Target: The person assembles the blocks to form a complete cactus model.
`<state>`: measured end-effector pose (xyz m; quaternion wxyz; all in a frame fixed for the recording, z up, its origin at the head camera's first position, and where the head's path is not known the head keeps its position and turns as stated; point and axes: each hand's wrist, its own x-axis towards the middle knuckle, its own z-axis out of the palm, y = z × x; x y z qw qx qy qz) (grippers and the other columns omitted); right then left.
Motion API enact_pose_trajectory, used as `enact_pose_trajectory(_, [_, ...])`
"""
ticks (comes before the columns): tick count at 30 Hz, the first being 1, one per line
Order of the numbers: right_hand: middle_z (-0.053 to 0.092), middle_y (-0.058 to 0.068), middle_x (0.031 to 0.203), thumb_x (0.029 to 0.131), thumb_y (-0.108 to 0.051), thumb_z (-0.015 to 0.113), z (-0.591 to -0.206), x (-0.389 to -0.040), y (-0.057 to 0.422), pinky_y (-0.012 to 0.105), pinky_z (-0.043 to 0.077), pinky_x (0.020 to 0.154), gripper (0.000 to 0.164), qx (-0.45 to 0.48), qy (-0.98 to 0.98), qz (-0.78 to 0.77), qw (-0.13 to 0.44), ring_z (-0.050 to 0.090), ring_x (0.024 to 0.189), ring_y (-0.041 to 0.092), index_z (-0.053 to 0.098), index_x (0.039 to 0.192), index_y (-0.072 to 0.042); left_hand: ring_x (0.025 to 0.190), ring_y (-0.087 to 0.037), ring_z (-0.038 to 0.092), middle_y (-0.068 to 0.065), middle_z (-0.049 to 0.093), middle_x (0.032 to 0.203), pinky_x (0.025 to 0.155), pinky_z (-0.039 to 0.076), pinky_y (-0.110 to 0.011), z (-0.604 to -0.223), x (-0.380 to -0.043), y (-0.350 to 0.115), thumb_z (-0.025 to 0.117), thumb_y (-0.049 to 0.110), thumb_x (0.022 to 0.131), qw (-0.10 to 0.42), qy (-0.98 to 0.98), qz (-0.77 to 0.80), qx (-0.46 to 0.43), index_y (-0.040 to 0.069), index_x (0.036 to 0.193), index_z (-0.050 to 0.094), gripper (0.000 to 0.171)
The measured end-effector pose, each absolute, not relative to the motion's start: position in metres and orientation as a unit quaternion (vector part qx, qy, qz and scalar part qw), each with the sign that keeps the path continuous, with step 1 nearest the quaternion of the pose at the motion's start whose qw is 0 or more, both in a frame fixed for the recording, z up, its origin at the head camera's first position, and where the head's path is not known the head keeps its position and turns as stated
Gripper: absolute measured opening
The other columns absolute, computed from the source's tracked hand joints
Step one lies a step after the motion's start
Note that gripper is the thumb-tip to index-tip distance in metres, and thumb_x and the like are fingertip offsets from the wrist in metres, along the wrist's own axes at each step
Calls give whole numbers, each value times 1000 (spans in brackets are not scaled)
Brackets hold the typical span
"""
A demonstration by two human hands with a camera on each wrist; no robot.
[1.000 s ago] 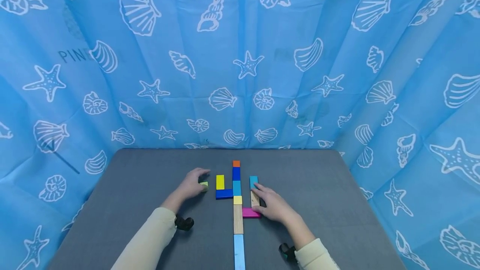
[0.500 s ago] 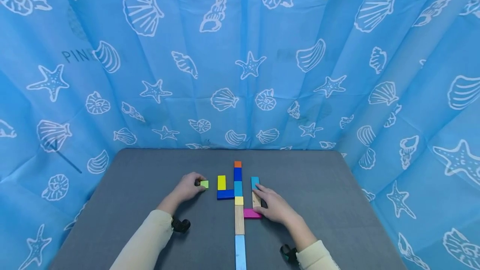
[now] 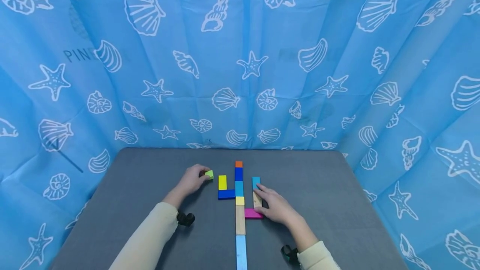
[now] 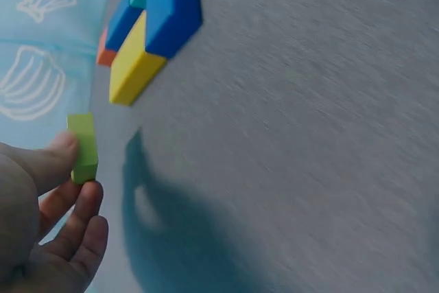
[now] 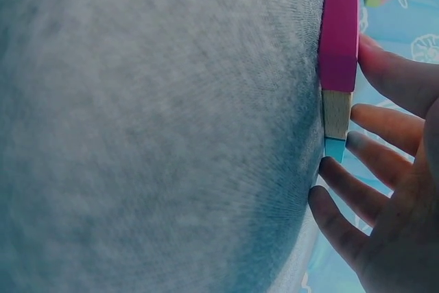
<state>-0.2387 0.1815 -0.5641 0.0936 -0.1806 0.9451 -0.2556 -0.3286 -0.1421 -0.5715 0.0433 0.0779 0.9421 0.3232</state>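
Note:
My left hand pinches a small lime green block between thumb and fingers. In the left wrist view the green block is held above the table, apart from the yellow block. On the right, my right hand rests with its fingers spread and lightly bent on the right-hand blocks. Its fingertips touch the plain wooden block and its thumb is at the magenta block. A turquoise block continues that piece away from me. The right wrist view shows this hand side-on.
A line of blocks runs up the middle of the grey table: light blue, wooden, pale yellow, turquoise, dark blue, orange. A blue block branches left, with a yellow one beyond it. A shell-patterned curtain surrounds the table.
My left hand closed its thumb and fingers on the green block, then moved it away from me and slightly right, turning it. The right hand stayed in place on its blocks.

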Motion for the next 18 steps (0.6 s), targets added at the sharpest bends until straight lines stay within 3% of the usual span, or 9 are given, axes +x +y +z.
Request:
enact_pose_trajectory(11, [36,7,163,94,-37,71,-568,-239,180,58,36,113,66,-185,946,-248,97,37,147,36,48,151,-12,102,-25,61,-13,64,120,90,53,-43,-569,-349,-98,66,15,99,27,944,317,91,5,125,70,28])
enact_pose_trajectory(18, [36,7,163,95,-38,71,-567,-241,178,57,36,114,66,-200,944,-240,103,37,147,36,48,151,-12,114,-30,60,-16,63,126,99,52,-47,-572,-347,-92,65,11,99,65,948,304,71,3,126,69,29])
